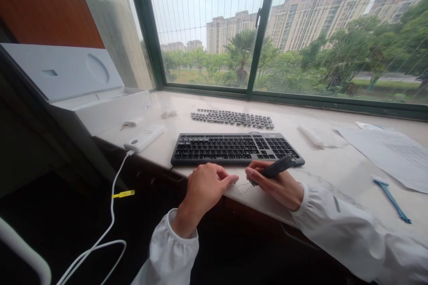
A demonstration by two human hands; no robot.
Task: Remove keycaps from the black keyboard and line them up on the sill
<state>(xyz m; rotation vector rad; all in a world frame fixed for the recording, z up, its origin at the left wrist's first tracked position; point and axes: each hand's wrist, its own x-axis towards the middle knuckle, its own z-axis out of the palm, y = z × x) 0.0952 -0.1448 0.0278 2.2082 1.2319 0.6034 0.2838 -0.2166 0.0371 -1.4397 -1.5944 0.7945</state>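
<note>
From my seat at the remote feed, I judged the work to be a keycap job on the black keyboard [234, 148], which lay flat on the pale marble sill [334, 164] at about twelve o'clock from the hands. The right hand [279, 185] was closed around a slim dark tool [276, 167], thumb and forefinger pinching it so that its far end lay over the keyboard's near right corner, pointing toward two o'clock. The left hand [203, 187] sat loosely curled on the sill's front edge, fingertips touching the stone near a thin wire loop [243, 187]; I could not tell whether it gripped anything. Farther off, at twelve o'clock beyond the keyboard, a sheet of loose grey keys [232, 118] lay spread. A white adapter [144, 138] with its cable sat at ten o'clock, an open white box [100, 102] behind it, papers [391, 153] at two o'clock, and a blue strip [393, 200] at three. Any next move, I thought, would call for a steady, fine tip placement.
</note>
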